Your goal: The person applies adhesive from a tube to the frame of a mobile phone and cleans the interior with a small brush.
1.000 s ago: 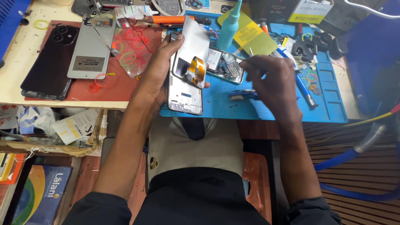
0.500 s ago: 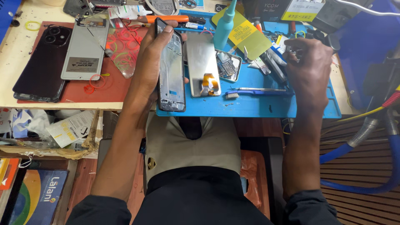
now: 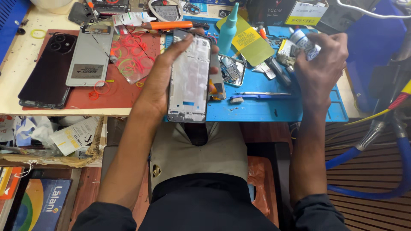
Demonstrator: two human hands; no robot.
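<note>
My left hand [image 3: 159, 81] grips an opened phone frame [image 3: 189, 79], silvery inside with a dark rim, held lengthwise over the blue work mat [image 3: 274, 109]. Beside it on the mat lies a second phone part [image 3: 217, 81] with an orange flex piece. My right hand [image 3: 320, 68] is raised at the mat's right end and holds a small white bottle [image 3: 305, 42] with a blue label. Below that hand, a pair of tweezers [image 3: 261, 93] and a blue brush [image 3: 252, 99] rest on the mat.
A red mat [image 3: 115, 92] on the left carries a black phone [image 3: 49, 70], a grey back plate [image 3: 89, 57] and red rubber bands. A teal squeeze bottle [image 3: 227, 30], a yellow sheet [image 3: 250, 42] and a small metal tray [image 3: 233, 70] stand at the back. Blue hoses [image 3: 376, 171] run at right.
My left hand lifted and turned the phone frame so its silvery inside faces up. My right hand rose from the tools on the mat and took up the small white bottle.
</note>
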